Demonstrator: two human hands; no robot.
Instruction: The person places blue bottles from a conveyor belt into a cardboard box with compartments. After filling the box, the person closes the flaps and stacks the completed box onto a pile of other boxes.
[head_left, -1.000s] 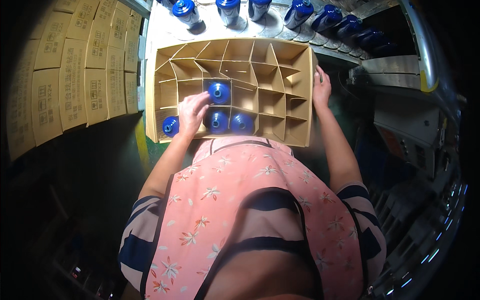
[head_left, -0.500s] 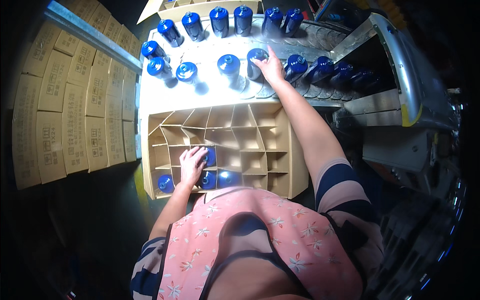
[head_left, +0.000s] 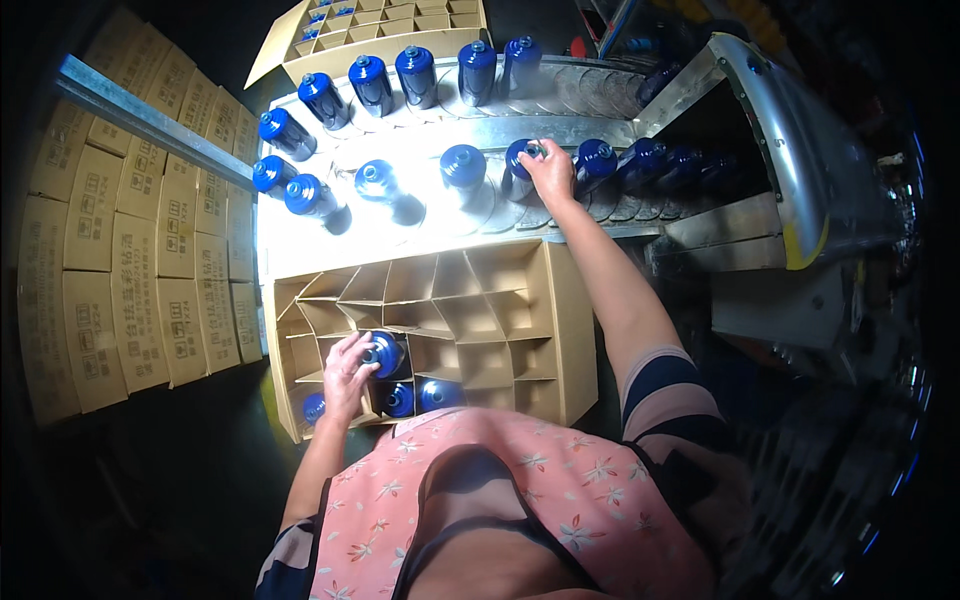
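A blue bottle (head_left: 384,352) with a narrow clear neck sits among the dividers of an open cardboard box (head_left: 572,330). My left hand (head_left: 346,372) has its fingers closed on that bottle's top from the left. Beyond the box, my right hand (head_left: 552,174) pinches the neck of another blue bottle (head_left: 517,182), which stands upright on the conveyor (head_left: 590,90). In the box's near row sit a blue bottle (head_left: 398,401), one beside it (head_left: 438,394) and one in the left corner (head_left: 314,406), partly hidden by my left arm.
Several blue bottles (head_left: 462,168) stand along the conveyor's near and far lanes. A second divided box (head_left: 380,45) lies behind it. Stacked cartons (head_left: 140,290) and a metal rail (head_left: 160,125) are at left; a curved metal guard (head_left: 775,150) arches at right.
The view has shifted, so the box and conveyor appear lower and further left. My right fingers have closed on the bottle's neck. My left hand remains at the bottle in the box.
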